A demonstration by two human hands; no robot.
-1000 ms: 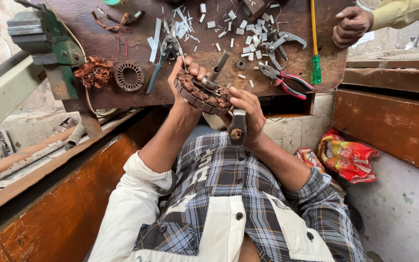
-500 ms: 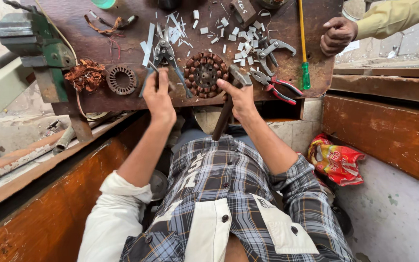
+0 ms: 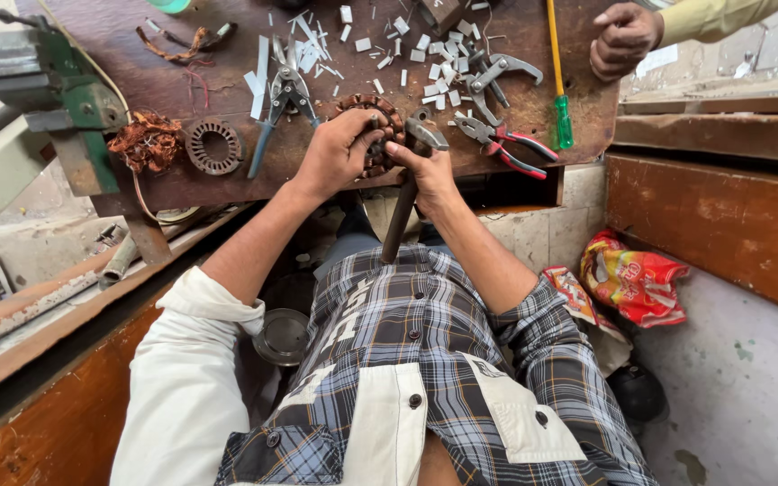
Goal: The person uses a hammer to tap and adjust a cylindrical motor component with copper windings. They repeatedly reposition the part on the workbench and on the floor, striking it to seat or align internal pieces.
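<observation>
Looking down on a dark, scarred wooden tabletop (image 3: 533, 63), strewn with pale paper slips (image 3: 434, 63) and tools. Green bench vise (image 3: 42, 76) clamped at the left edge, a tangle of copper wire (image 3: 146, 141) beside it, then a bare ring-shaped stator core (image 3: 213, 146). Blue-handled snips (image 3: 283, 99) just left of centre; red-handled pliers (image 3: 502, 144) and a green-handled screwdriver (image 3: 558, 90) to the right, a grey plier-type tool (image 3: 495, 74) above them. Left hand (image 3: 339, 153) curled over a round wound stator (image 3: 378, 121) on the tabletop's near edge, fingers closed on its rim. Right hand (image 3: 429, 166) touching the stator's right side, fingers bent, with a hammer (image 3: 411, 180) just beside it: head up by the stator, handle hanging below the tabletop; grip on the hammer cannot be told, palm turned away. Another person's hand (image 3: 621, 40) in a yellow sleeve resting closed at the far right corner. Orange-brown wooden panels on both sides, a red snack wrapper (image 3: 632, 279) on the pale floor at right. Much of the stator hidden under the hands; lap in a plaid shirt fills the foreground.
</observation>
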